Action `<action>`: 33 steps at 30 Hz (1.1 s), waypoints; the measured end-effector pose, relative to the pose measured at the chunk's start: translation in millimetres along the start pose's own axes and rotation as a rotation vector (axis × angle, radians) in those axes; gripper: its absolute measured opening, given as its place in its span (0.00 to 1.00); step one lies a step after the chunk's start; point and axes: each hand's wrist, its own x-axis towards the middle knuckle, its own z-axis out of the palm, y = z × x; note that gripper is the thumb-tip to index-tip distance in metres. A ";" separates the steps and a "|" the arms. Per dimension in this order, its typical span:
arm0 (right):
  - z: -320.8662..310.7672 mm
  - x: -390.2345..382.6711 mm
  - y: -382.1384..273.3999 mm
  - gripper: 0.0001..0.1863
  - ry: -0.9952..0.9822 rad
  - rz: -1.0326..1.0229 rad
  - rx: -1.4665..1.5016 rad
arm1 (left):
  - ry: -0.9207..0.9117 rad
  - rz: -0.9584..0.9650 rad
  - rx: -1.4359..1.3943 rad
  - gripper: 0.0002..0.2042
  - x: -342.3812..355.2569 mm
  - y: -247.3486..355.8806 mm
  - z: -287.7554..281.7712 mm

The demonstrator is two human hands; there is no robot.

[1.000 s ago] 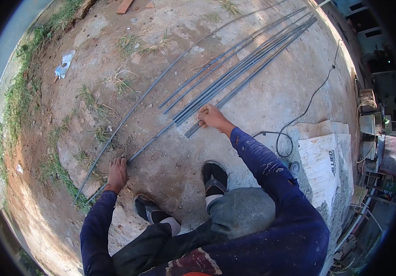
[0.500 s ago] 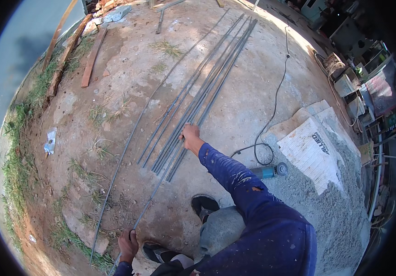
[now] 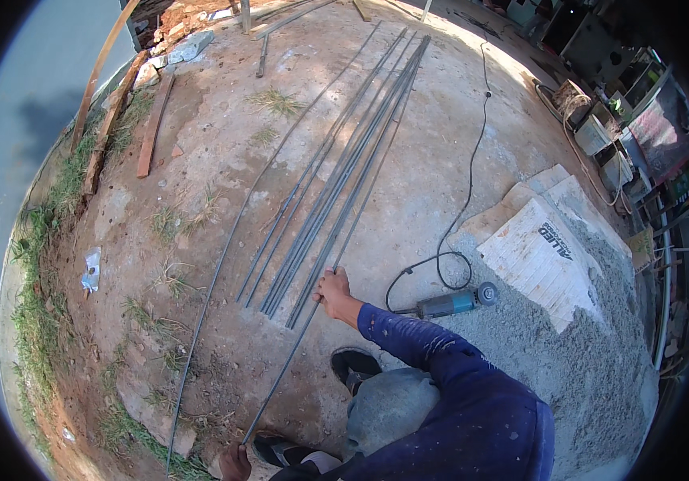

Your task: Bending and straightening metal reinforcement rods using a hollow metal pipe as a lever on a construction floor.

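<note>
A long thin steel rod [image 3: 284,371] runs slantwise from near my feet up along the right side of a bundle of similar rods [image 3: 324,200] on the ground. My right hand [image 3: 333,290] is closed around this rod, just beyond the bundle's near ends. Lower down, my left hand [image 3: 235,462] grips the same rod close to its near end, partly cut off by the lower edge. Apart from the bundle, a single bent rod [image 3: 215,276] lies to the left.
A teal angle grinder [image 3: 449,304] with a black cord [image 3: 473,180] lies right of my right forearm. Beyond it are a white sack [image 3: 538,260] and grey gravel [image 3: 521,377]. Wooden planks [image 3: 155,128], grass tufts [image 3: 172,279] and a wall [image 3: 32,120] are at left.
Both hands have moved nearer to me, drawing the rod along. The rod now lies on the bundle's right side, separated from the others. The whole view has shifted slightly.
</note>
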 end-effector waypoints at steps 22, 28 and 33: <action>20.3 -7.7 -6.1 0.10 -0.425 0.235 -0.147 | 0.119 0.007 -0.201 0.13 52.1 64.9 -71.2; 14.4 -43.2 -14.4 0.11 -0.458 0.171 -0.199 | 0.231 0.014 -0.173 0.10 42.9 63.9 -41.8; 10.9 -55.7 -4.9 0.13 -0.524 0.163 -0.196 | 0.204 -0.019 -0.098 0.09 33.6 52.4 -41.2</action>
